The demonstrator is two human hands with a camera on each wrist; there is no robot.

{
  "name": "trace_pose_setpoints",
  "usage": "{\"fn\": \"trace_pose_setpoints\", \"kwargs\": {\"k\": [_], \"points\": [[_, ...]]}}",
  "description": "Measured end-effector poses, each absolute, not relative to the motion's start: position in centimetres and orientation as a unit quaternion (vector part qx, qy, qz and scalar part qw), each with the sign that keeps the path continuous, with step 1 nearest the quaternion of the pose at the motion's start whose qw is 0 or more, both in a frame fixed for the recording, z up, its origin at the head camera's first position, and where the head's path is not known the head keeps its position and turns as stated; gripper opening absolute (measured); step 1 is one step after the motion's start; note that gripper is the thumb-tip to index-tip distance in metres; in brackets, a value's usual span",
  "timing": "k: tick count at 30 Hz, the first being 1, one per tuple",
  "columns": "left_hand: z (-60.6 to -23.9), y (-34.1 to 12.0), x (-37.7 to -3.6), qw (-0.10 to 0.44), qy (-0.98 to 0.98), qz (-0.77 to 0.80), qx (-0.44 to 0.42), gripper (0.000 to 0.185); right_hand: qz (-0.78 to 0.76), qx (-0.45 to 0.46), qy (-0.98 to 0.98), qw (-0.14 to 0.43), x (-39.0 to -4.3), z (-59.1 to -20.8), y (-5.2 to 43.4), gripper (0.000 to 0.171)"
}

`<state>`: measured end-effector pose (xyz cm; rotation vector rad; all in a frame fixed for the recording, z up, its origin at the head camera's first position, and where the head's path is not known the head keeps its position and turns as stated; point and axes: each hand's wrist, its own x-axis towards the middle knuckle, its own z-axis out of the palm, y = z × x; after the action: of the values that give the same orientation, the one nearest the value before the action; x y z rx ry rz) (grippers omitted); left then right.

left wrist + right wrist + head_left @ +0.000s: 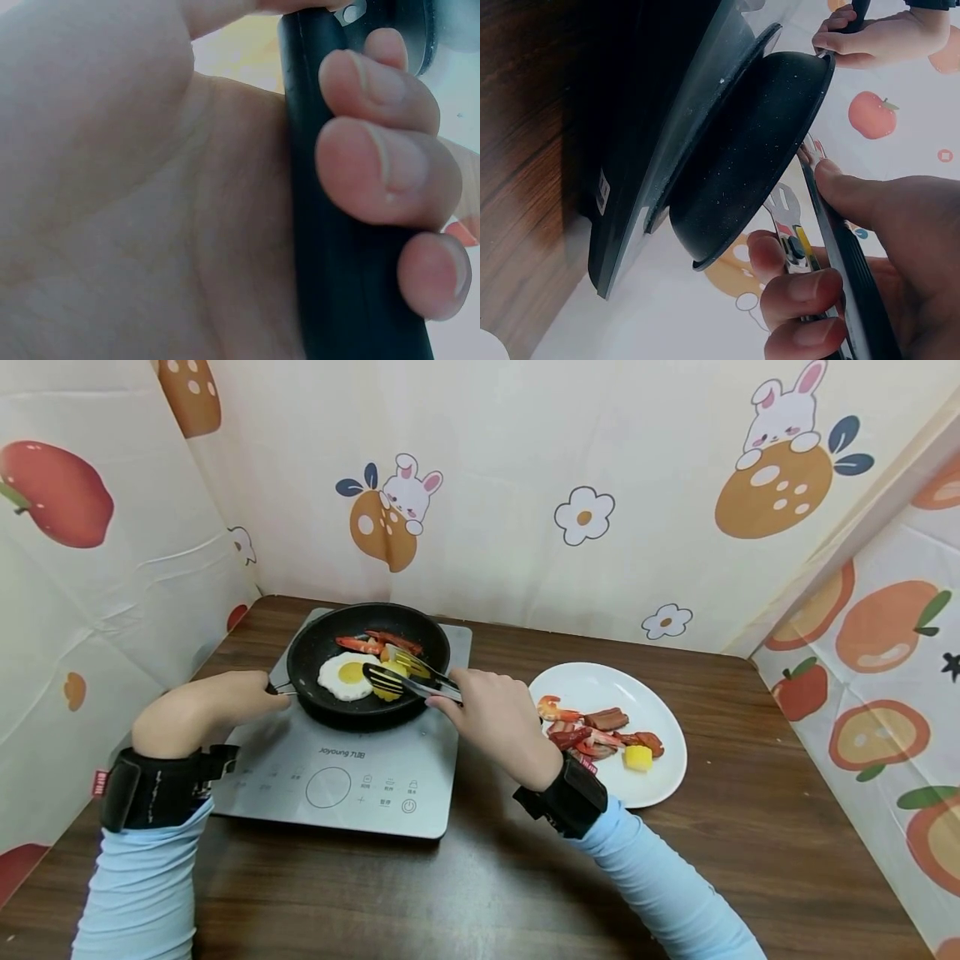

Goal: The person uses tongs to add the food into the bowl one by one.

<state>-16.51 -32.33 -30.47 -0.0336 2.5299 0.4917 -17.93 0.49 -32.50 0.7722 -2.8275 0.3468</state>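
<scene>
A black frying pan (322, 697) is on the silver induction cooker. My left hand (243, 693) grips its handle; in the left wrist view the fingers curl round the black handle (315, 225). My right hand (506, 718) holds a pair of food tongs (442, 692), with fingers and thumb round the arms in the right wrist view. The slotted tong heads are inside the pan, at a yellow piece of food (390, 681); whether they pinch it, I cannot tell. Beside it lie a fried egg (341, 677) and red-orange shrimp (360, 645) at the back.
The induction cooker (285, 785) has its control panel facing me. To the right, a white plate (667, 768) bears shrimp, brown meat pieces and a yellow cube (637, 757). Printed cloth (510, 577) hangs behind and along both sides of the wooden table (750, 827).
</scene>
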Motion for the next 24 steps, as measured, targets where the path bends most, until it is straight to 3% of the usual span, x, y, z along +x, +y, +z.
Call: {"fn": "trace_pose_setpoints", "kwargs": {"k": [24], "points": [[-30.51,-32.29,-16.39,0.284,0.939,0.192,-0.018,0.071,0.121,0.241,-0.961,0.063,-18.2,-32.42,0.06,0.042]]}}
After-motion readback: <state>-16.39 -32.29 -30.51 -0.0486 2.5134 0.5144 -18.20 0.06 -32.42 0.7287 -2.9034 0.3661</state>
